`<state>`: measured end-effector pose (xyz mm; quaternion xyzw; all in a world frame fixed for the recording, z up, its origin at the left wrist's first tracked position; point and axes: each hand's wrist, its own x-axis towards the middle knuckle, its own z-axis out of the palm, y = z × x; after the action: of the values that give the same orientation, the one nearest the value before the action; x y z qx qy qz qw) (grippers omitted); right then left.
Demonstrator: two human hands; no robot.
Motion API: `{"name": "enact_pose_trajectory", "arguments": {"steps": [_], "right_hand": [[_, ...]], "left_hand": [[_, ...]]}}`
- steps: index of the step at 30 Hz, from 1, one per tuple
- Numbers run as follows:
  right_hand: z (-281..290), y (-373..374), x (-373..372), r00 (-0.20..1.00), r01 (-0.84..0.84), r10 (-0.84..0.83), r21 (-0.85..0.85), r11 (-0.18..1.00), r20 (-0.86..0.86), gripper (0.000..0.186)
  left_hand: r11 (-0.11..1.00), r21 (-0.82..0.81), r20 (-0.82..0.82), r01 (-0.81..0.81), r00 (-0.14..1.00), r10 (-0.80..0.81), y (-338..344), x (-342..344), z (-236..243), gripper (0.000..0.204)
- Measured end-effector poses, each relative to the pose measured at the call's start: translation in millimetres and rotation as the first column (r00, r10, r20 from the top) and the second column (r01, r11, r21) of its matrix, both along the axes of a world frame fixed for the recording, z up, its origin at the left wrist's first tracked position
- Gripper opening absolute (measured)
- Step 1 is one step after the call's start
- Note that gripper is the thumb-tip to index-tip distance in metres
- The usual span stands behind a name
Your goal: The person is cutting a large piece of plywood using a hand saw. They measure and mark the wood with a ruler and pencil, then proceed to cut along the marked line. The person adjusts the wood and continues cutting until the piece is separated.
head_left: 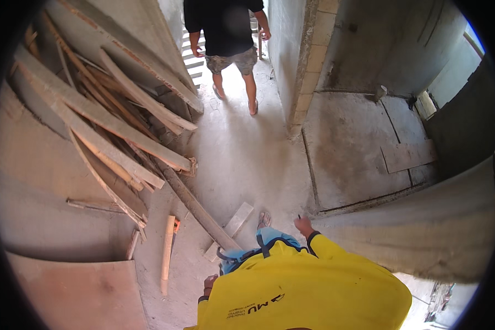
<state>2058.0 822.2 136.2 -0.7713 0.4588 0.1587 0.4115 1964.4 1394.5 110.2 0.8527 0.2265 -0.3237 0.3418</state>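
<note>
My right hand [303, 225] is closed in front of my yellow sleeve, beside the right-hand wall's base. A small dark stick-like thing [299, 217] pokes out of its fingers; its kind is too small to make out. At my left side hangs my left hand [209, 282], partly covered by the yellow shirt, so its fingers do not show well. One foot [264, 220] is on the concrete floor in front of me. Closest to my left hand lie a long wooden board [195, 201] and a short pale plank [237, 220].
A heap of long boards [110, 126] leans along the left wall. A saw with an orange handle [176, 226] lies by a wooden post [168, 253]. Brown sheet [82, 286] at lower left. A person in black [225, 33] stands ahead in the passage. A doorway edge [308, 71] borders the right-hand room.
</note>
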Motion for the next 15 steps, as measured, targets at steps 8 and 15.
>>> {"name": "enact_pose_trajectory", "arguments": {"steps": [8,15], "right_hand": [[85.3,-45.0,207.0,0.993,-0.090,0.091,-0.017,0.996,0.079,0.034],[57.7,-84.5,302.6,0.999,0.047,-0.046,-0.046,0.998,0.009,0.033]], "left_hand": [[0.992,0.102,-0.071,0.077,0.995,-0.070,-22.7,174.8,-11.5,0.049],[0.968,0.165,-0.096,0.189,0.980,-0.175,-52.4,402.9,-27.5,0.042]]}}
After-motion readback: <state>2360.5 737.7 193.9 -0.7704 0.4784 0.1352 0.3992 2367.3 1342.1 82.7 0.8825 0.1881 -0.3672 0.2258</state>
